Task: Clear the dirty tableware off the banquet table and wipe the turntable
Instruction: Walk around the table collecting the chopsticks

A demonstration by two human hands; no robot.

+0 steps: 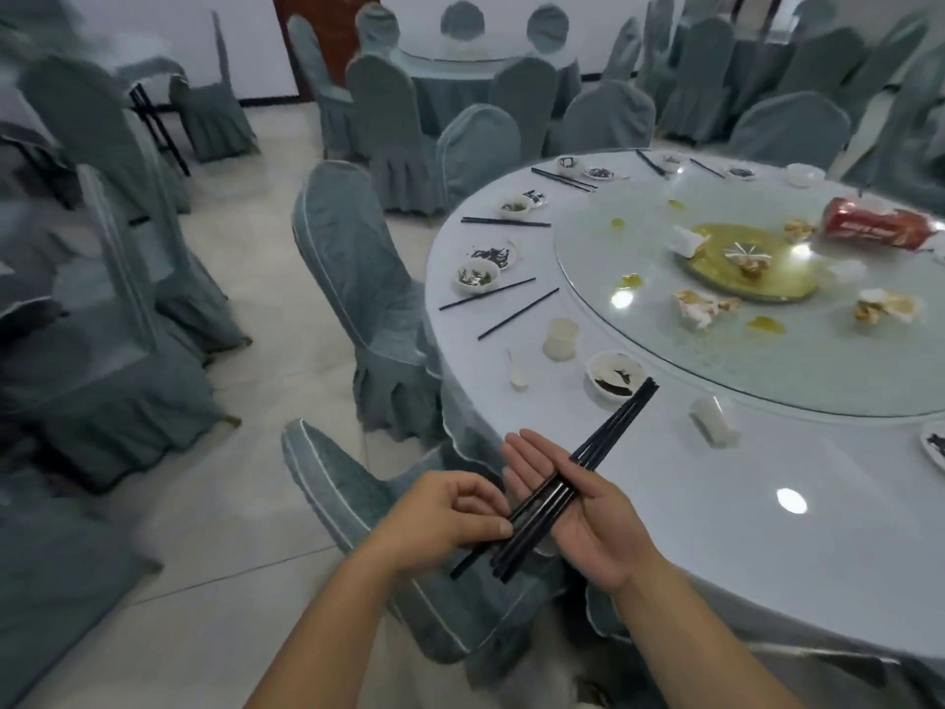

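Note:
A bundle of black chopsticks [608,427] lies across the flat palm of my right hand [578,509], fingers straight, just off the edge of the round banquet table [767,504]. My left hand [450,519] pinches the near ends of the bundle with curled fingers. On the table stand dirty small bowls [616,376], a white cup [561,339], a spoon [516,371] and more chopstick pairs [488,294]. The glass turntable [665,350] carries a yellow spill, food scraps, crumpled napkins and a red packet [874,225].
Covered grey-green chairs [358,278] stand close round the table; one chair [368,504] is right below my hands. More tables and chairs fill the room behind. A tipped white cup [713,419] lies near the turntable's rim.

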